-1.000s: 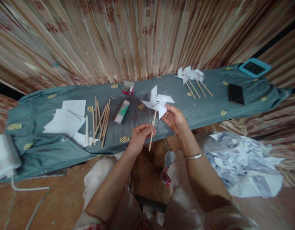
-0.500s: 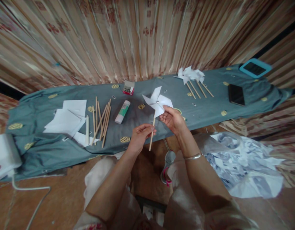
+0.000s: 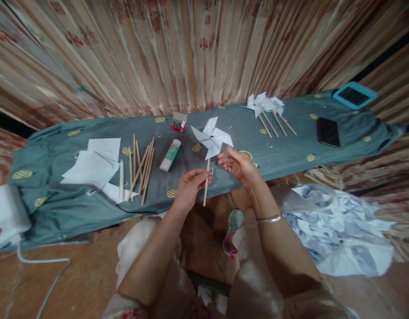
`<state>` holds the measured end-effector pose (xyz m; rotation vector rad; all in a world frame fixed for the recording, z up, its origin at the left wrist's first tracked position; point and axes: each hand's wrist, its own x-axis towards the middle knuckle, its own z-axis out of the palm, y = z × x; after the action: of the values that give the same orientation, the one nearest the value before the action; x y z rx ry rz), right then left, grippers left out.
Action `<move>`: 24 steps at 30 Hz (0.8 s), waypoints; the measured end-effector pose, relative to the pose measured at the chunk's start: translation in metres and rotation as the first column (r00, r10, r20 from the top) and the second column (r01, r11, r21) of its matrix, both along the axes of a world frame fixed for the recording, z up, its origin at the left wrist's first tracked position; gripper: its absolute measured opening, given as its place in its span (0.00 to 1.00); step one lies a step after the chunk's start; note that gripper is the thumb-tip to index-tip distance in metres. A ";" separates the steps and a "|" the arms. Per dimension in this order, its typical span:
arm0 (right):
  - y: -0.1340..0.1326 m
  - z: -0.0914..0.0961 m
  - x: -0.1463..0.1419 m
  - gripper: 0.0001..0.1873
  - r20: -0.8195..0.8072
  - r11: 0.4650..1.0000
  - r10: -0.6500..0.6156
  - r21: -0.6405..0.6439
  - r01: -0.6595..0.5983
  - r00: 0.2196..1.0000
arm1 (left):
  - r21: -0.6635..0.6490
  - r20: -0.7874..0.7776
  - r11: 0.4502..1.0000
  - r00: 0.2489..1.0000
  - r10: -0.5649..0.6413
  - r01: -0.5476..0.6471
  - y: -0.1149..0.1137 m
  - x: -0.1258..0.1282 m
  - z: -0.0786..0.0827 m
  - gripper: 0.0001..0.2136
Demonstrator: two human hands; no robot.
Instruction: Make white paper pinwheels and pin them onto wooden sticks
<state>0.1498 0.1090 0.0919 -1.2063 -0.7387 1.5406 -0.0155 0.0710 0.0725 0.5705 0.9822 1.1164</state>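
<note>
Pinwheel (image 3: 211,138) shifted left; left hand (image 3: 190,186) half-hides its stick (image 3: 205,196).

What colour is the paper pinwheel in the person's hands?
The pinwheel is white, on a wooden stick; head view.

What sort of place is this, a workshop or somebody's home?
Most likely a room at home used for crafts: a patterned curtain hangs behind a cloth-covered table, which bears paper sheets, wooden sticks, a glue stick and finished pinwheels. The left hand holds another pinwheel by its stick.
</note>
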 end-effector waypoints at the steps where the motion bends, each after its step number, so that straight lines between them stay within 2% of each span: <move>1: 0.000 0.000 0.004 0.21 0.030 1.000 -0.003 0.014 0.002 1.000 | 0.001 0.000 1.000 1.000 0.008 -0.008 0.001 -0.001 0.001 0.16; 4: 0.004 -0.001 0.018 0.21 0.077 0.987 -0.141 0.093 0.133 0.987 | 0.003 -0.004 1.000 1.000 0.009 -0.009 0.003 -0.005 0.003 0.16; 7: 0.009 -0.002 0.026 0.18 0.038 0.917 -0.374 0.166 0.363 0.927 | -0.003 -0.002 1.000 1.000 -0.017 0.017 0.001 -0.005 0.004 0.16; 9: 0.011 -0.001 0.027 0.15 -0.002 0.894 -0.425 0.156 0.420 0.905 | -0.010 0.005 0.999 0.999 -0.046 0.046 -0.001 -0.004 0.004 0.16; 16: 0.014 -0.002 0.017 0.15 -0.145 0.973 -0.225 0.021 0.231 0.963 | -0.030 0.000 0.988 0.989 -0.149 0.149 -0.007 0.004 -0.001 0.15; 24: 0.013 -0.001 0.014 0.10 -0.161 0.966 -0.250 0.023 0.256 0.955 | -0.026 -0.006 0.987 0.987 -0.159 0.159 -0.006 0.005 -0.006 0.14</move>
<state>0.1641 0.1221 0.0905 -1.0876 -0.4903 1.3807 -0.0106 0.0650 0.0669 0.6225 0.9398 0.9590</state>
